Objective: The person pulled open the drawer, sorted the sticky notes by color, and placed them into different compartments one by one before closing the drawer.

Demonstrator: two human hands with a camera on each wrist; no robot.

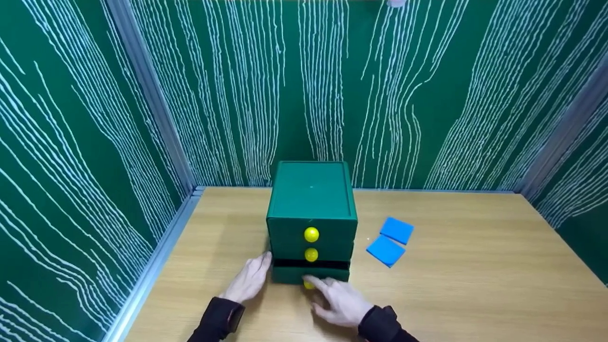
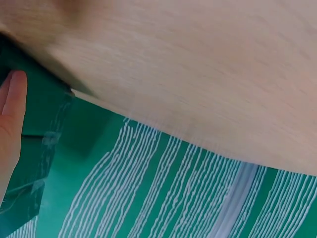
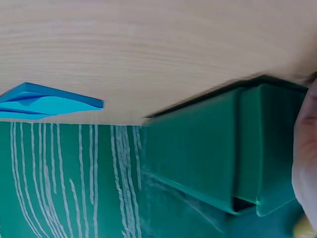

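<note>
A small green drawer cabinet (image 1: 311, 190) with three yellow knobs stands on the table. Its bottom drawer (image 1: 287, 274) juts out a little, with a dark gap above its front. My left hand (image 1: 249, 278) rests its extended fingers against the cabinet's left side, as the left wrist view also shows. At the bottom drawer, my right hand (image 1: 343, 300) touches the lowest yellow knob (image 1: 308, 285) with its outstretched index finger, partly covering it. The right thumb is apart from the knob, lower down. In the right wrist view the drawer front (image 3: 277, 144) stands out from the cabinet body.
Two blue square pieces (image 1: 397, 230) (image 1: 386, 251) lie on the wooden table (image 1: 475, 256) to the right of the cabinet. Green walls (image 1: 323, 85) with white wavy lines rise behind and at both sides, joined by grey metal posts (image 1: 147, 90).
</note>
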